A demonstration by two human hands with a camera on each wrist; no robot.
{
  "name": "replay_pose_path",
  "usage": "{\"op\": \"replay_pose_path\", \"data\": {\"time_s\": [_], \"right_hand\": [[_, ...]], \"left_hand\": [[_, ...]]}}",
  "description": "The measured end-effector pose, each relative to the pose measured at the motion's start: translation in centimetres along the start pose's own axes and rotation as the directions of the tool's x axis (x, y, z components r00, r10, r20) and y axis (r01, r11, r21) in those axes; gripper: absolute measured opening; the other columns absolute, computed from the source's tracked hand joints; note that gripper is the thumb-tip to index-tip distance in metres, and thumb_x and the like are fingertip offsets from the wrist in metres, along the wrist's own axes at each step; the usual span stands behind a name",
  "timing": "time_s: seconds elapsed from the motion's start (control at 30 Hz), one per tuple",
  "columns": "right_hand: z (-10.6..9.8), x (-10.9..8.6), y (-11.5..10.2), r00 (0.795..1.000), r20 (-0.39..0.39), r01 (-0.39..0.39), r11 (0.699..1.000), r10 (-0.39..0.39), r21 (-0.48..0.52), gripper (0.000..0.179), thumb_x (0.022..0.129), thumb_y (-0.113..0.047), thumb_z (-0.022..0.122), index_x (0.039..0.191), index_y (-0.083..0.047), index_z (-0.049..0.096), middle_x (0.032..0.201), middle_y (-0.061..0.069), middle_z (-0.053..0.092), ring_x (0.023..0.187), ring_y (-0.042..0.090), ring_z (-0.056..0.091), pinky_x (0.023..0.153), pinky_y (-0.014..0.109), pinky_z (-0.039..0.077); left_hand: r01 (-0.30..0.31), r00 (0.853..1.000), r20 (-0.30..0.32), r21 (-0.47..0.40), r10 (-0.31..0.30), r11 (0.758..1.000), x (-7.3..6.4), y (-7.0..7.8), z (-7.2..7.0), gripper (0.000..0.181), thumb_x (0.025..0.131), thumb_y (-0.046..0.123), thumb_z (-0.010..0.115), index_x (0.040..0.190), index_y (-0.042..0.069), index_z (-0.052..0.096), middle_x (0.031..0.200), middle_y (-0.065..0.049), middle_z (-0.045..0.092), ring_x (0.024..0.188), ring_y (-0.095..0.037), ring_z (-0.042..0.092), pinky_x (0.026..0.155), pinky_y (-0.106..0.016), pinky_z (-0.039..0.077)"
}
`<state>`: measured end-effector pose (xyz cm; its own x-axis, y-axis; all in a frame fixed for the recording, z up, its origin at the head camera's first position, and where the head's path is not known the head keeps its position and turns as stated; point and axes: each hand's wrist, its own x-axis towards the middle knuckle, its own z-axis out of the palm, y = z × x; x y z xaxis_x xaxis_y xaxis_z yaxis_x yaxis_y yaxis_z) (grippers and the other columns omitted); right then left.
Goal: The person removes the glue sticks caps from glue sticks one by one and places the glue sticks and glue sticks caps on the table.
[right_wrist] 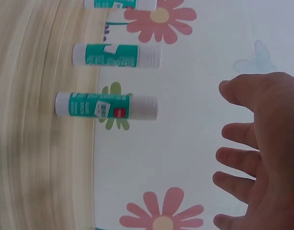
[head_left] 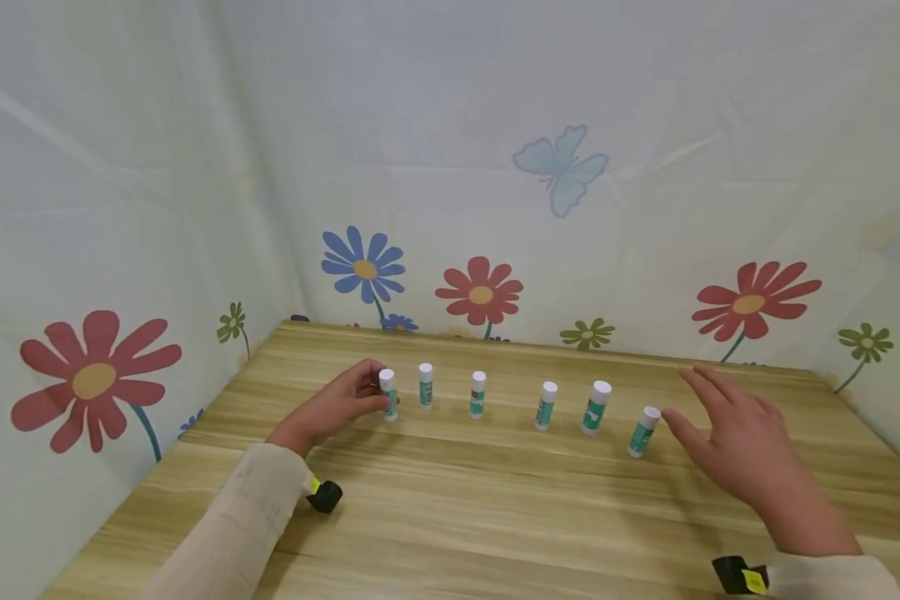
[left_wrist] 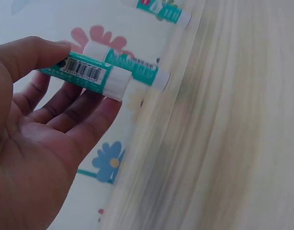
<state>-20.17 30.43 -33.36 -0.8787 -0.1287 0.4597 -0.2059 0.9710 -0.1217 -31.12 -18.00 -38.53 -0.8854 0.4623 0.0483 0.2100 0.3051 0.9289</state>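
Note:
Several glue sticks with white caps and green labels stand in a loose row on the wooden table. At the row's left end, my left hand grips one glue stick between the thumb and the fingers behind it. I cannot tell whether its base touches the table. Just beyond it is a second glue stick. My right hand hovers to the right of the rightmost glue stick, fingers spread and holding nothing. That stick leans slightly in the head view. In the right wrist view a gap separates the fingers from the nearest glue stick.
Between the row's ends stand more glue sticks, among them a wider one. Behind the wooden table hangs a pale curtain printed with flowers and a butterfly. It also runs along the left side. A small black device sits at each wrist.

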Motion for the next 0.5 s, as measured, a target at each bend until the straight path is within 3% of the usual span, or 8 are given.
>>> {"op": "replay_pose_path", "data": {"time_s": [0.33,0.5], "right_hand": [[-0.2,0.1,-2.4,0.995,-0.074,0.071,0.994,-0.065,0.086,0.064,0.09,-0.033,0.067,0.14,-0.002,0.044,0.138,0.028,0.048,0.123,0.048,0.044,0.098,0.068,0.026],[0.1,-0.2,-3.9,0.984,-0.139,0.129,0.983,-0.111,0.128,0.061,0.085,-0.025,0.073,0.136,-0.003,0.05,0.134,0.025,0.053,0.121,0.046,0.047,0.098,0.064,0.029]], "left_hand": [[-0.088,0.996,0.016,-0.046,0.089,0.995,0.4,2.2,2.6,0.041,0.095,0.019,0.062,0.13,0.007,0.044,0.132,-0.017,0.051,0.121,-0.026,0.054,0.102,-0.041,0.048],[-0.119,0.991,0.04,-0.121,0.124,0.986,0.5,2.7,4.5,0.039,0.096,0.018,0.061,0.13,0.008,0.044,0.125,-0.015,0.052,0.118,-0.026,0.057,0.101,-0.04,0.049]]}}
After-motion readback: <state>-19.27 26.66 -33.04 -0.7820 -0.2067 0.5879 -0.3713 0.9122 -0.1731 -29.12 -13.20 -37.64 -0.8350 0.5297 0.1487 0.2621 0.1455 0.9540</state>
